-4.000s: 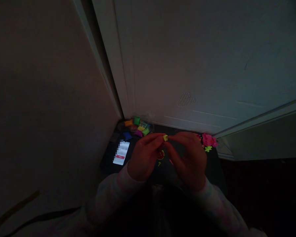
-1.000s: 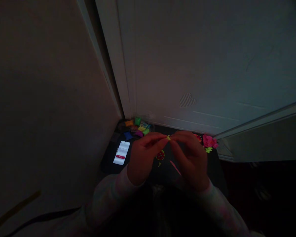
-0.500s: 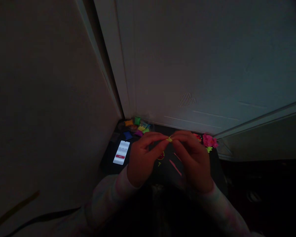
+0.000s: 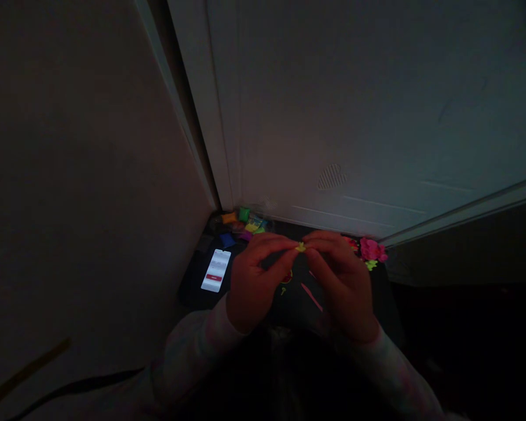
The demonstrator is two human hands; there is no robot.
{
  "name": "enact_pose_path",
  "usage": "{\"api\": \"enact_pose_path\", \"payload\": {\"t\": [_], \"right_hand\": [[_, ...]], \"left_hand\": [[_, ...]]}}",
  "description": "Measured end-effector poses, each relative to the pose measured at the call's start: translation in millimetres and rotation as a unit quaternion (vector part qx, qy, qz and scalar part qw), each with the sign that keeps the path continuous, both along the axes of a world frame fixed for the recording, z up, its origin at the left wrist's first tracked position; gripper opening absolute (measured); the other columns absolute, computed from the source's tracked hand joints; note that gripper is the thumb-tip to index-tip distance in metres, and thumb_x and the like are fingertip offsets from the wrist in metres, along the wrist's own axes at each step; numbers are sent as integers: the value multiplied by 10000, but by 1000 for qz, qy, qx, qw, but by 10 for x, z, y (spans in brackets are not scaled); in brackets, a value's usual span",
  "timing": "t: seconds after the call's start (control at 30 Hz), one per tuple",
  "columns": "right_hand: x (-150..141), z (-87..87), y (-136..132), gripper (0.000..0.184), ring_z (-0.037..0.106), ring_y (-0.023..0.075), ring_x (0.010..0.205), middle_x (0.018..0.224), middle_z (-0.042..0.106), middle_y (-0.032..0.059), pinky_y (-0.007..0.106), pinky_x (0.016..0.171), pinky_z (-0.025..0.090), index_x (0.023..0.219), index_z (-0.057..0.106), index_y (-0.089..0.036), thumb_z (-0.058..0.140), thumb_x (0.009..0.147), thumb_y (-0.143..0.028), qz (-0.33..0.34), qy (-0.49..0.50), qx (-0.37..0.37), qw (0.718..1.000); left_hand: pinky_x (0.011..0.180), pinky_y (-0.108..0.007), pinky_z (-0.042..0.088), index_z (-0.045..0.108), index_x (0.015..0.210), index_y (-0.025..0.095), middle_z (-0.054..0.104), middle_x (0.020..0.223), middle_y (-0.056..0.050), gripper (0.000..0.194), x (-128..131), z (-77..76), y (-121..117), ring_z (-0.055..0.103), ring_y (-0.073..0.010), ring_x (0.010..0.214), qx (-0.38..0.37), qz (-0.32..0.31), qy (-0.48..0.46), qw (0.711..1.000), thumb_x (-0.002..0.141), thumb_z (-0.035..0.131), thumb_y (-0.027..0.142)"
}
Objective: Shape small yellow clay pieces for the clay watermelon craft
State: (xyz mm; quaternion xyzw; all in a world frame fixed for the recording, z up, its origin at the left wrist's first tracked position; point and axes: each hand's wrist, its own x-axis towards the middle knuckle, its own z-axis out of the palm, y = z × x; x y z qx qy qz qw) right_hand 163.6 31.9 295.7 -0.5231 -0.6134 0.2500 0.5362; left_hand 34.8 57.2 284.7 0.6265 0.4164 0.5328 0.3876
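A small piece of yellow modelling clay (image 4: 300, 247) is pinched between the fingertips of both hands, above a dark tabletop. My left hand (image 4: 255, 280) closes thumb and forefinger on its left side. My right hand (image 4: 344, 286) grips the right side in the same way. Below and between the hands lie a red round piece with a yellow rim (image 4: 287, 277), partly hidden by my left hand, and a tiny yellow key-shaped bit (image 4: 283, 291). A pink flat tool (image 4: 311, 297) rests beside my right hand, with a second pink piece (image 4: 312, 274) partly covered.
A lit phone (image 4: 216, 271) lies on the left of the dark table (image 4: 249, 304). Behind it are several coloured clay packets, among them a blue packet (image 4: 227, 240) and a green one (image 4: 244, 214). Pink flower shapes (image 4: 371, 249) sit at the right. A pale door (image 4: 333, 117) rises behind.
The yellow clay has gone from a compact lump to a thinner, pointed shape between the fingertips. My right hand has shifted slightly right, showing more of the pink tool.
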Motion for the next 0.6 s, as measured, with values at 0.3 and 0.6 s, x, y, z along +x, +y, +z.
{"api": "enact_pose_path", "payload": {"t": [0.3, 0.6], "right_hand": [[-13, 2, 14, 56, 537, 151, 900, 905, 584, 0, 327, 803, 415, 779, 612, -243, 600, 744, -201, -17, 12, -20, 1000], [-25, 13, 1, 85, 534, 151, 893, 914, 579, 10, 327, 779, 432, 814, 606, -247, 551, 781, -192, -6, 31, -18, 999]], "left_hand": [[781, -288, 453, 655, 804, 214, 662, 806, -2, 127, -5, 11, 6, 568, -134, 832, 117, 22, 48, 992, 731, 604, 125], [792, -326, 458, 641, 790, 206, 644, 810, -17, 91, -5, 21, 16, 577, -147, 816, 108, 36, 47, 992, 726, 610, 149]]}}
